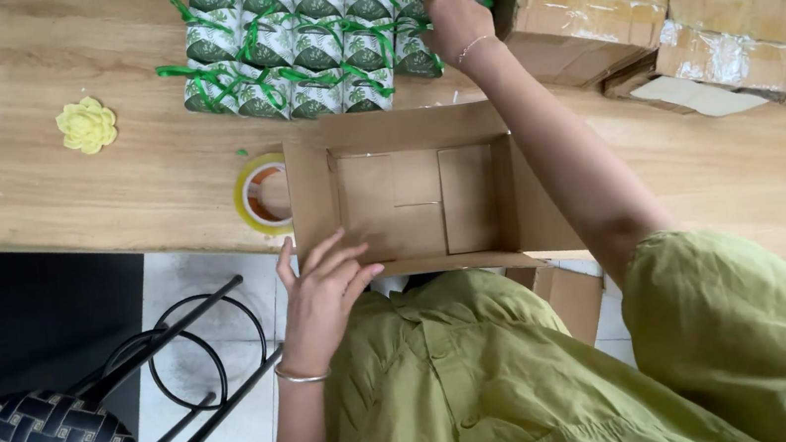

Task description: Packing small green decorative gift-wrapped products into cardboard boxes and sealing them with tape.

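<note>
Right grip apparently on green packets, beyond open carton.

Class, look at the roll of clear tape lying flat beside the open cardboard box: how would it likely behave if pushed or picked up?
The tape roll lies flat on the wooden table, so a push would probably slide it, not roll it. It sits at the table's edge, so it might drop off. Its rigid ring shape looks easy to pinch.
</note>
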